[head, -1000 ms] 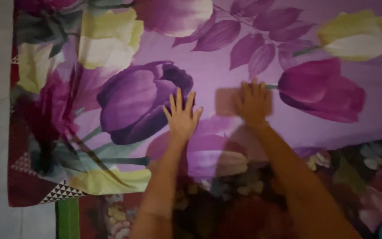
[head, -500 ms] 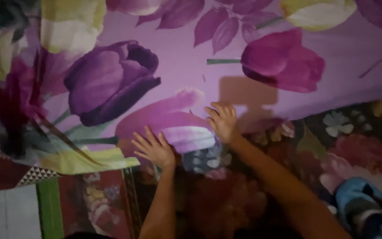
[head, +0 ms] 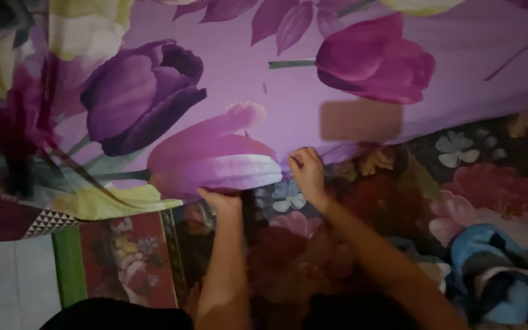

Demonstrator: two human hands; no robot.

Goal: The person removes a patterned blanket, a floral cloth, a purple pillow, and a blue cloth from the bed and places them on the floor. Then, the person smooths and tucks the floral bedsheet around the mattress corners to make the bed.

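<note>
Your 2 hands sit at the near edge of the purple tulip sheet (head: 288, 104), which lies spread over a dark flowered mattress (head: 362, 201) (a blue cloth (head: 496, 269) lies bunched at right). Your left hand (head: 220, 198) is curled under that edge and your right hand (head: 305, 171) is closed, pinching it, so both grip where the sheet can be lifted.

Left hand (head: 220, 200) fingers tucked under purple sheet (head: 288, 116) edge; sheet cut off top & right.

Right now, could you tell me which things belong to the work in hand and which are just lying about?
In hand:
purple tulip-print sheet
left hand at its edge
right hand at its edge

Lying about:
dark floral cover
blue cloth
</note>
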